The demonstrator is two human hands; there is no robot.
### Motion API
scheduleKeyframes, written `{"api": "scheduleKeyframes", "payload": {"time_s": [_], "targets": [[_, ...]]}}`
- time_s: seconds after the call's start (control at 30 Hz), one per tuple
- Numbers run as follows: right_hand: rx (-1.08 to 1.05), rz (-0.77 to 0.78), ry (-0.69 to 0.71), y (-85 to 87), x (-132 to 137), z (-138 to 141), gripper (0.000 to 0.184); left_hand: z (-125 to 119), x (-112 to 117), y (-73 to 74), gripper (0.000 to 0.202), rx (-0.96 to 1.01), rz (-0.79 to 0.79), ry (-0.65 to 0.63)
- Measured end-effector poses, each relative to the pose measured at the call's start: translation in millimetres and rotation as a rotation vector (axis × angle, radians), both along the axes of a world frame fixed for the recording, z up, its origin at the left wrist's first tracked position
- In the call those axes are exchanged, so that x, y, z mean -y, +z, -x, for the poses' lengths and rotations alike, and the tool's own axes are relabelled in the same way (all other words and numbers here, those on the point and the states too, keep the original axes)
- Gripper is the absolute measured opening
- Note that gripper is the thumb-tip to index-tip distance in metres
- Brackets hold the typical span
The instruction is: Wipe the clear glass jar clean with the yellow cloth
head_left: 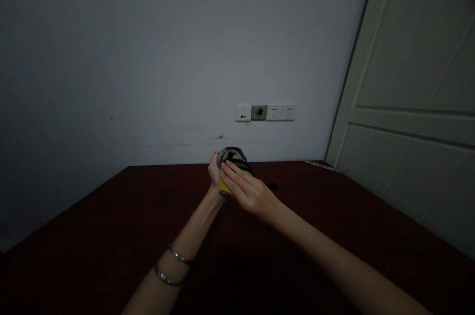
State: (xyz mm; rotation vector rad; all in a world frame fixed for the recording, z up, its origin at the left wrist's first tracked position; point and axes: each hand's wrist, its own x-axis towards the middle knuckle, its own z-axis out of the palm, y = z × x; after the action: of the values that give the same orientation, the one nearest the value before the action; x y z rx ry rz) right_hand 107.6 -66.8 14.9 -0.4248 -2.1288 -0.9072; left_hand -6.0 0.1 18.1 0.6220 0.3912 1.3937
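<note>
Both my hands meet above the far middle of a dark red table (111,236). My left hand (214,170) is closed round a small clear glass (230,155) from the left side. My right hand (247,188) lies over the glass from the right, fingers pressed on a yellow cloth or sponge (223,186) held against it. Something dark shows inside or behind the glass; I cannot make out what. Two metal bangles (174,265) sit on my left forearm.
A white wall rises behind the table with a row of sockets (266,112) just above the hands. A pale panelled door (411,107) stands at the right. A small dark object (271,186) lies on the table right of my hands.
</note>
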Motion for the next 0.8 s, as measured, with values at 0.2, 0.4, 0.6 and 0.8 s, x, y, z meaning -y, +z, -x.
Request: {"api": "scheduleKeyframes", "payload": {"time_s": [0.2, 0.4, 0.6, 0.8], "targets": [[-0.028, -0.008, 0.007, -3.6, 2, -12, 0.031, 2, 8, 14.2, 0.039, 0.01, -0.007, 0.125], [-0.071, -0.002, -0.006, -4.2, 0, -19, 0.036, -1, 15, 15.0, 0.04, -0.019, 0.003, 0.023], [-0.167, 0.065, -0.056, -3.5, -10, -22, 0.039, 5, 18, 4.2, 0.049, -0.272, 0.039, -0.206], [-0.255, 0.109, -0.074, -0.5, -20, -20, 0.039, 7, 17, -4.0, 0.06, -0.479, -0.124, -0.346]]}}
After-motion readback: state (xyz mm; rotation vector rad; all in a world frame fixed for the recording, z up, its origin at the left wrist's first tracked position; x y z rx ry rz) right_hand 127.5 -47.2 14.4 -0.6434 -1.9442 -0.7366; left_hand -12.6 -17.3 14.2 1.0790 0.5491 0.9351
